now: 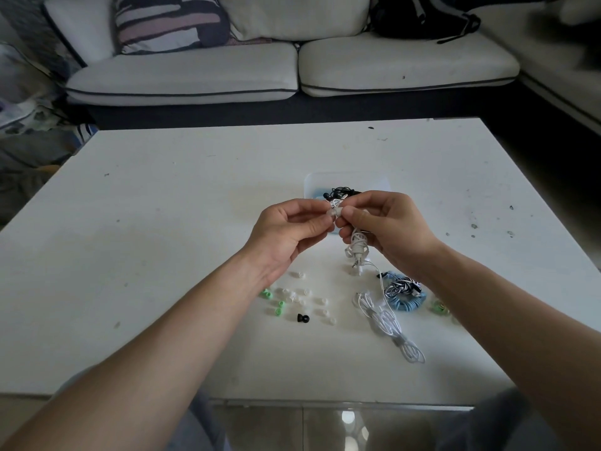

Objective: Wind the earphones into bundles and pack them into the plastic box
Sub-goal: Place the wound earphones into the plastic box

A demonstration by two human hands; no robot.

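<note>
while the left hand (286,229) pinches the top end of the white earphones (357,245) and the right hand (387,229) grips the wound part, the winding looks almost done. next, i think, the loose tail needs tucking in, then the bundle goes into the plastic box (357,180), just behind the hands, toward the far edge of the table (162,222)

You work in soft, dim light; your white table (162,222) looks grey and flat, with only faint shadows on it. A bright glare spot sits on the floor tile (348,417) below. The wide lens bows the sofa (182,83), and the corners blur.
</note>
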